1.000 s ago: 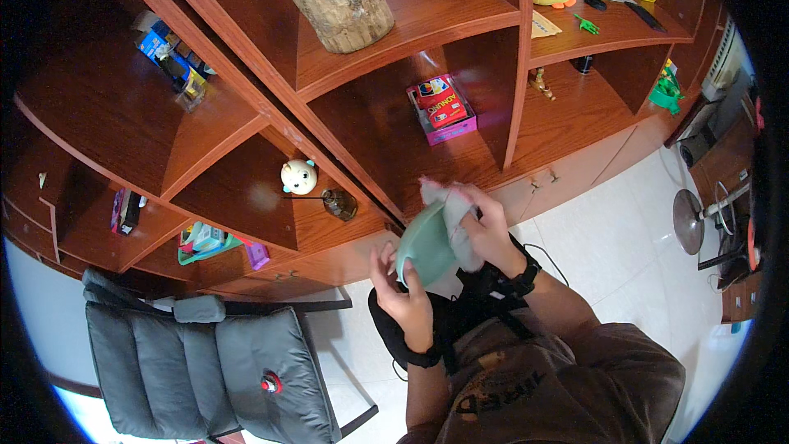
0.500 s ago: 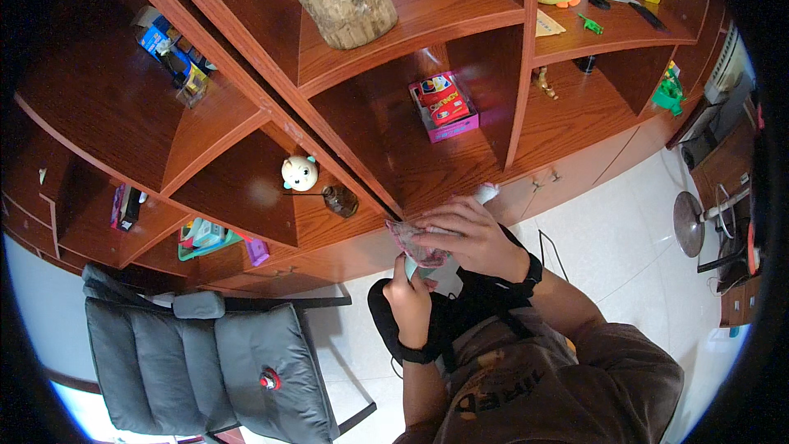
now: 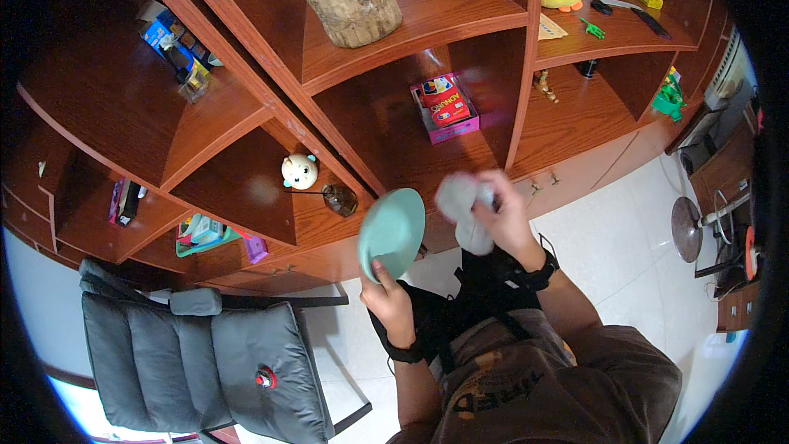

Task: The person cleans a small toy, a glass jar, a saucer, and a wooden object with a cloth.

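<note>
A pale green, shallow plate [image 3: 398, 228] stands tilted in my left hand [image 3: 389, 312]. The thumb lies on its inner face and the fingers go behind the rim, out of sight. To the right of the plate and apart from it, my right hand [image 3: 511, 222] is closed on a light grey cloth [image 3: 467, 210] with a pinkish edge. The cloth hangs down from the fingers and is smeared by motion. Both hands are in front of the lower edge of a brown wooden shelf unit [image 3: 394, 152].
A box of red packs [image 3: 445, 107] sits on the shelf ahead, below a log piece [image 3: 349, 0]. To its left are a white round figurine [image 3: 299, 171] and a brown jar [image 3: 339, 200]. A grey padded chair [image 3: 197, 362] stands at the lower left, a round-based stand [image 3: 687, 228] at the right.
The plate has turned from nearly edge-on to show its inner face and has moved slightly left. My right hand has drawn the cloth off it, to the right.
</note>
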### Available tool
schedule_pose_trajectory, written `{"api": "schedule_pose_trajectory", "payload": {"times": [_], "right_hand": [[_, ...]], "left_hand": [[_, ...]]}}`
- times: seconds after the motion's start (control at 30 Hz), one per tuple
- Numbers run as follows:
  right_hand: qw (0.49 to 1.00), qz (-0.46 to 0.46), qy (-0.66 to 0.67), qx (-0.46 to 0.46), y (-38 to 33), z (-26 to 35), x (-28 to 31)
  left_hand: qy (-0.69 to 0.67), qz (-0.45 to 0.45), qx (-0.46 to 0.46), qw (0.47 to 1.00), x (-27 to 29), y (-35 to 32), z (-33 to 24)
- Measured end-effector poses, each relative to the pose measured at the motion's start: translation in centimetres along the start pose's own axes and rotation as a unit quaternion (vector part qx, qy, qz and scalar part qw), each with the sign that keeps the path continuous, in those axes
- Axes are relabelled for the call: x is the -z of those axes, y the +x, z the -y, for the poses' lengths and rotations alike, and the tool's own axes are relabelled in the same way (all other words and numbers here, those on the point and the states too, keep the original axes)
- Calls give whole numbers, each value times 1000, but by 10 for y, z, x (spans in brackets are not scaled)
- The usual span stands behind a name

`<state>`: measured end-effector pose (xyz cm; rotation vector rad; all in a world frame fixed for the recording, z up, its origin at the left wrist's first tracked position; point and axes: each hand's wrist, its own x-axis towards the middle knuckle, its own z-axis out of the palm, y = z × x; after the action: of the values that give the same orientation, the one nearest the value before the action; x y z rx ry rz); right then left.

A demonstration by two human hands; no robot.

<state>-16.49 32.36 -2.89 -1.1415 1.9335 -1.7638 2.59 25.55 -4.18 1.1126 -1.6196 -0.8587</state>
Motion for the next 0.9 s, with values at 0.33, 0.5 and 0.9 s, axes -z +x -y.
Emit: {"api": "schedule_pose_trajectory", "payload": {"times": [0.33,0.5,0.9], "right_hand": [[985,73,-102,120,-13,11,-51],[949,259,36,175,-21,27,-57],[872,355,-206,267,16,16,-12]], "left_hand": [[-71,111,-2,991,-31,-26,-19],[-100,78,25,992,-17,-17,-12],[-38,59,-8,998,-8,-8,-27]]}}
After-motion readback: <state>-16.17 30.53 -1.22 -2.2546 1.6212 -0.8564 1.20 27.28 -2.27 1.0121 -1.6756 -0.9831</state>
